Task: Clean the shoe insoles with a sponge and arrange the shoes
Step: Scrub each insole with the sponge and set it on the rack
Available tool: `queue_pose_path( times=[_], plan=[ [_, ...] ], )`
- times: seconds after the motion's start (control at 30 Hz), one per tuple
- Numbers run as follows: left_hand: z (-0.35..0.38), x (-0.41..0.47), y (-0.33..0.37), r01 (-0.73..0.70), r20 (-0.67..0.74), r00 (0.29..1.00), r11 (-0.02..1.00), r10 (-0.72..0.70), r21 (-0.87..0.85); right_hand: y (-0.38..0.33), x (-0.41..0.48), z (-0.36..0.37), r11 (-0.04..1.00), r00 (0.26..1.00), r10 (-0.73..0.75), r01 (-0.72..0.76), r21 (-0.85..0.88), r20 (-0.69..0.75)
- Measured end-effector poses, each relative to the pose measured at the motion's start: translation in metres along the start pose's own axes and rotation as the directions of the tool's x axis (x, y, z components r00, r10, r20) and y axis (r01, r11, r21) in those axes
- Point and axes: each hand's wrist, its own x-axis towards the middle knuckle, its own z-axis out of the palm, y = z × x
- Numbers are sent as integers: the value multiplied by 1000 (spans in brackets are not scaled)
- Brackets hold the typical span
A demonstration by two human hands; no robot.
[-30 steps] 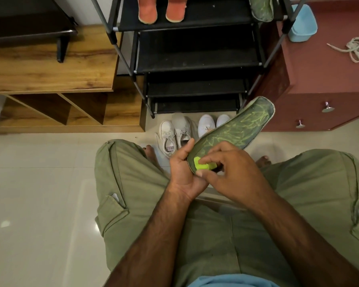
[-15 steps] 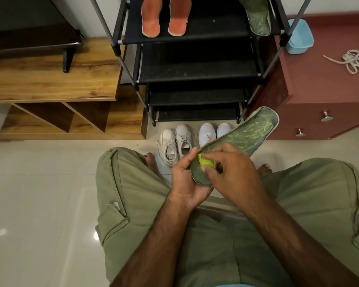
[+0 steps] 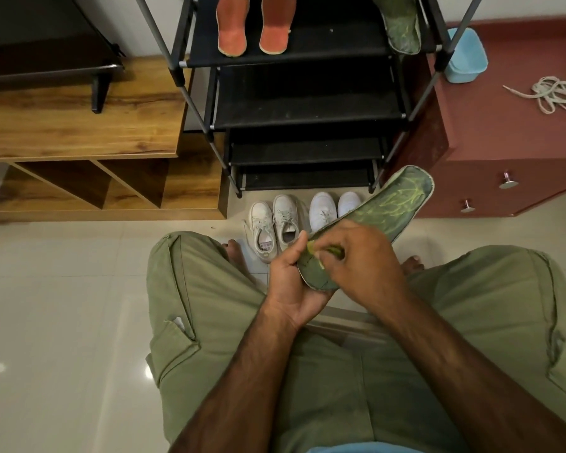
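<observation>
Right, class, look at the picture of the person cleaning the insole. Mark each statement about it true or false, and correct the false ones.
1. The left hand holds the green insole by its near end. True.
2. The right hand presses a yellow-green sponge against that insole. True.
3. The two orange insoles lie on the floor. False: they lie on the top shelf of the black rack.
4. Three pairs of white shoes stand on the floor. False: two pairs stand there, in front of the rack.
5. A white cord lies on the red-brown cabinet. True.
</observation>
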Motion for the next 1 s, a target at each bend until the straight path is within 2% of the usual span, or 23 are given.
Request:
queue_pose_path(
  times=[0.07,0.17,0.23,0.33,0.37,0.5,0.53,0.63,0.67,0.77,0.8,0.93,1.0],
  plan=[
    [-3,1,-1,14,-16,1000,1000,-14,7,-1,-3,2,1000,997,7,-7,-3,83],
    [1,0,0,-14,0,1000,999,14,40,6,4,-3,996,989,91,-92,-2,-115],
    [4,-1,1,-15,-15,1000,999,15,52,7,5,-4,995,982,103,-104,1,-156],
    [1,0,0,6,-31,1000,998,-4,65,5,-1,1,999,998,41,-42,22,57],
    [1,0,0,4,-32,999,998,-2,63,5,-1,2,999,996,34,-36,28,80],
    [2,1,1,-18,-28,999,996,20,84,9,6,-2,992,977,120,-112,55,-174],
    [2,1,0,-15,-35,999,996,18,87,8,6,-1,994,981,110,-105,40,-159],
    [0,0,0,-2,-38,999,997,5,82,6,2,2,998,998,42,-45,53,56],
    [1,0,0,-5,-32,999,997,8,78,7,3,1,996,997,54,-58,74,61],
    [4,1,1,-25,-32,999,997,27,72,10,8,-2,988,982,136,-126,86,-131],
    [4,1,1,-26,-36,999,997,28,72,9,8,-1,989,979,136,-127,71,-152],
    [1,-1,1,-6,-31,1000,999,7,36,5,1,9,994,997,44,-49,100,56],
    [2,0,1,-15,-28,999,999,16,37,9,6,6,983,994,109,-105,152,-17]
  ],
)
